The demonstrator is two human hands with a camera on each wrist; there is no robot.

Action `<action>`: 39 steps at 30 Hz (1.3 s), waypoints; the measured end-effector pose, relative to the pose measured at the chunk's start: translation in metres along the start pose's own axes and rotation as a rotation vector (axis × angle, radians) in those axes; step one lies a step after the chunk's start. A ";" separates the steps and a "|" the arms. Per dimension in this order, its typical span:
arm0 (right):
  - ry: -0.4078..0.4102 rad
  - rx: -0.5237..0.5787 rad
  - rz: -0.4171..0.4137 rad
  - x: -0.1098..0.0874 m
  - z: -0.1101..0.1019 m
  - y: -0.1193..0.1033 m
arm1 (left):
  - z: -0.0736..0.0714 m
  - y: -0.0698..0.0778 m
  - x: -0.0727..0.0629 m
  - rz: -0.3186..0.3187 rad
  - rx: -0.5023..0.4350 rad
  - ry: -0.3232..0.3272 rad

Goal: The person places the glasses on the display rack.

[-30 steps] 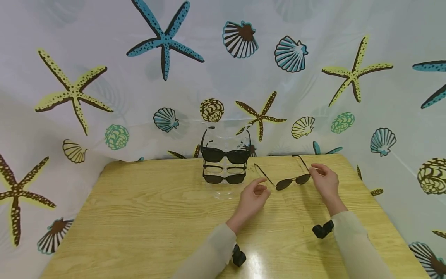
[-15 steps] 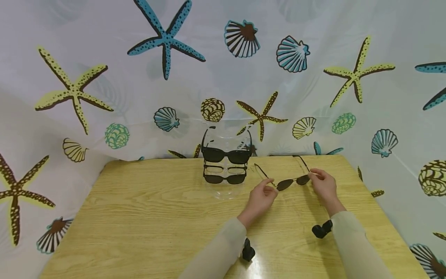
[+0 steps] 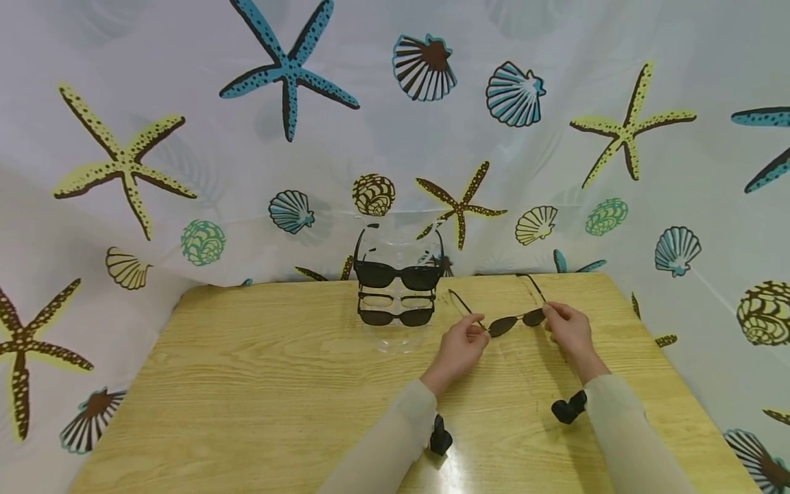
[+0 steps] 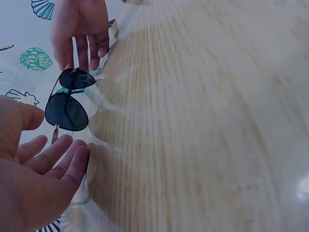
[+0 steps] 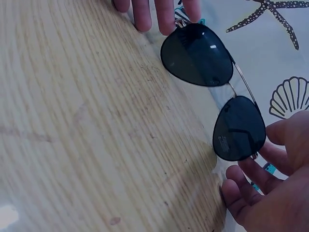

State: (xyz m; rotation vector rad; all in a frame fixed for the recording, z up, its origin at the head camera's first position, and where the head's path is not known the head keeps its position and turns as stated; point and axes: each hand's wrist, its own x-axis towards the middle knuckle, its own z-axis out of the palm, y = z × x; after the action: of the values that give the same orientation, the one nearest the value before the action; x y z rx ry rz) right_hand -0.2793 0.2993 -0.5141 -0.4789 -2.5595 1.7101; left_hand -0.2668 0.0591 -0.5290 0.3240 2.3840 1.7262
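A pair of aviator sunglasses (image 3: 503, 326), with dark lenses and a thin metal frame, stands on the right part of the table with its arms spread toward the back. My left hand (image 3: 458, 350) has thumb and fingertips around the left hinge, as the left wrist view shows close to the lens (image 4: 66, 112). At the other hinge my right hand (image 3: 570, 337) pinches the frame between thumb and index finger. In the right wrist view, its thumb lies at the edge of the near lens (image 5: 239, 128), with the other fingers loosely bent below.
Left of the hands a clear display stand (image 3: 395, 343) bears black sunglasses (image 3: 398, 276), clear-lensed glasses (image 3: 397, 300) and lower dark sunglasses (image 3: 396, 317). A curtain (image 3: 345, 151) with starfish and shells hangs behind the wooden table (image 3: 247, 398).
My left hand has moved right to the sunglasses' left hinge. My right hand has shifted slightly left at the other hinge. The sunglasses have hardly moved.
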 end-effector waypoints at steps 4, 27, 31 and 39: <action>-0.008 -0.003 0.008 -0.002 0.001 0.001 | 0.000 -0.001 0.000 0.008 0.009 0.012; -0.064 0.091 -0.064 -0.011 -0.007 0.011 | -0.010 0.002 0.001 -0.019 -0.030 0.178; -0.085 0.093 -0.087 -0.016 -0.013 0.013 | -0.011 0.006 -0.004 -0.029 -0.060 0.163; -0.092 0.116 -0.146 -0.033 -0.028 0.008 | -0.015 0.020 -0.011 0.043 -0.070 0.092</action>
State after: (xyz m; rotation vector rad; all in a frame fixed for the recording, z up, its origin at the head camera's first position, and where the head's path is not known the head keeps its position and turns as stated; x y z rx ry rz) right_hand -0.2405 0.3182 -0.5055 -0.2081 -2.4662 1.8548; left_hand -0.2589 0.0485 -0.5051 0.2940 2.3891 1.8782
